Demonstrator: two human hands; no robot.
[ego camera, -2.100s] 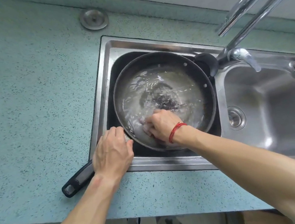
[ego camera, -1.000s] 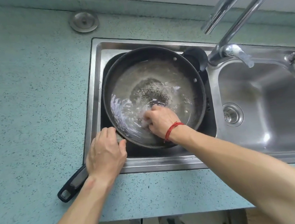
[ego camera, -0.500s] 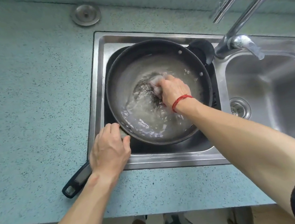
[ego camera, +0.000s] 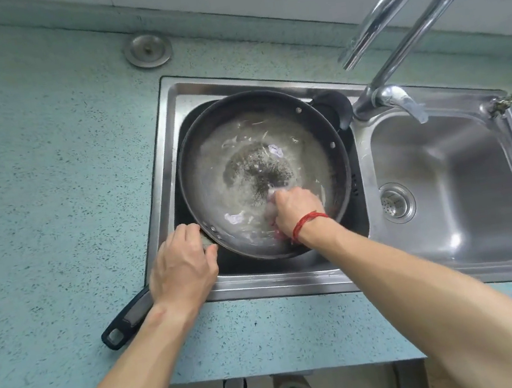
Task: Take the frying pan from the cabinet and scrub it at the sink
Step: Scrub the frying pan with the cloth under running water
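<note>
Left hand (ego camera: 182,266) grip clenched on pan (ego camera: 212,173) handle; right hand (ego camera: 296,209) grasping scrubber (ego camera: 271,206) near rim.

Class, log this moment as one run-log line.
step: scrubbing | pan: in left basin | left hand: grips handle | right hand: rubs cloth inside

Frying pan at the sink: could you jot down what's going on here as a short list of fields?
pan: frying pan sits in the left sink basin, wet inside
handle: sticks out over the counter
left hand: grips the handle near the pan's rim
right hand: presses a pale scrubbing pad on the pan's near side
tap: no water seen running
right basin: only its drain shows
</note>
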